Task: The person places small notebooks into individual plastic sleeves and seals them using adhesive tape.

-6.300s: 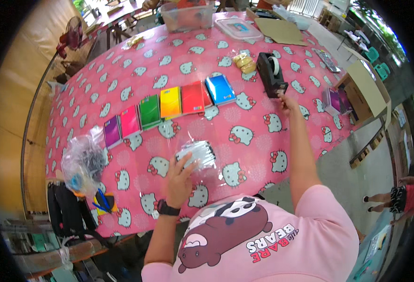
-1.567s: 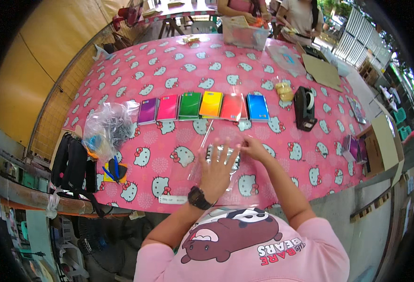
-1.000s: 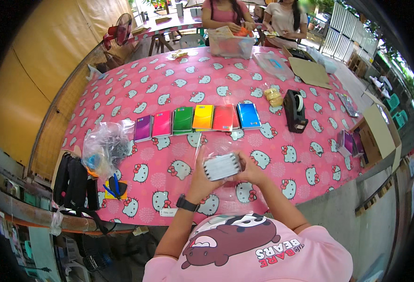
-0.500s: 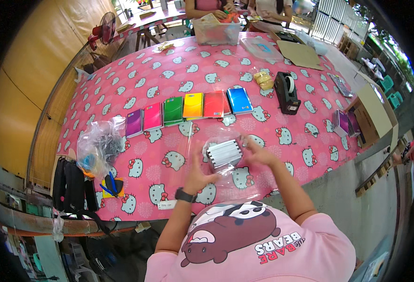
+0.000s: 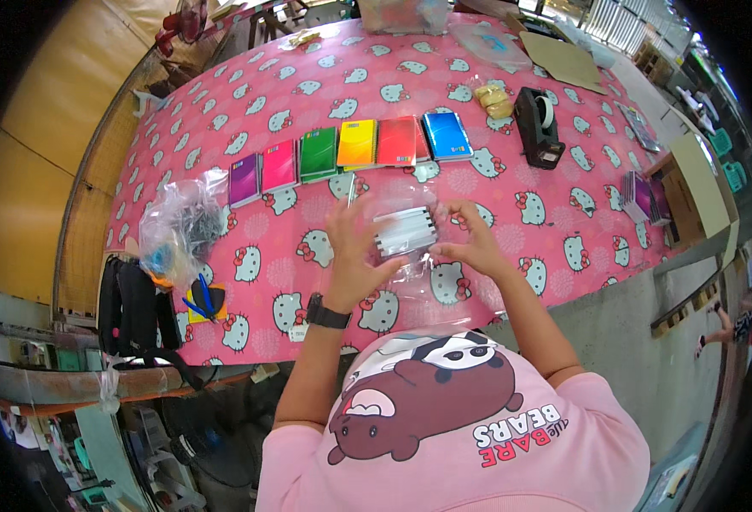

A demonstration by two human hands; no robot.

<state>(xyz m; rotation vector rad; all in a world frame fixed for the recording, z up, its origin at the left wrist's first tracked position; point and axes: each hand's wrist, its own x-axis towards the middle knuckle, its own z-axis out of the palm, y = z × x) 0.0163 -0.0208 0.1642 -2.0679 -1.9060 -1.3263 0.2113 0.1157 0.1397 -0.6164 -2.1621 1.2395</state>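
Note:
A bundle of white, paper-edged pieces with dark notched ends (image 5: 406, 230), like small spiral notebooks seen edge-on, lies in a clear plastic sheet (image 5: 423, 294) in front of me. On its left is my left hand (image 5: 354, 256), thumb spread from fingers that are blurred by motion. My right hand (image 5: 474, 243) curves around the bundle's right end, thumb and fingers apart at the plastic. Beyond them runs a row of small spiral notebooks: purple (image 5: 244, 179), pink (image 5: 279, 165), green (image 5: 319, 154), yellow (image 5: 357, 143), red (image 5: 396, 141) and blue (image 5: 448, 136).
A black tape dispenser (image 5: 540, 128) stands right of the row, near tape rolls (image 5: 493, 101). At left lie a plastic bag (image 5: 184, 222), blue-handled pliers (image 5: 205, 300) and a black bag (image 5: 137, 320). More notebooks (image 5: 640, 196) sit by a cardboard box (image 5: 696, 192) at right.
My left hand has shifted up slightly and its fingers blur. My right thumb now lies nearer the bundle's right end. The view has tilted, so the table sits higher in the picture.

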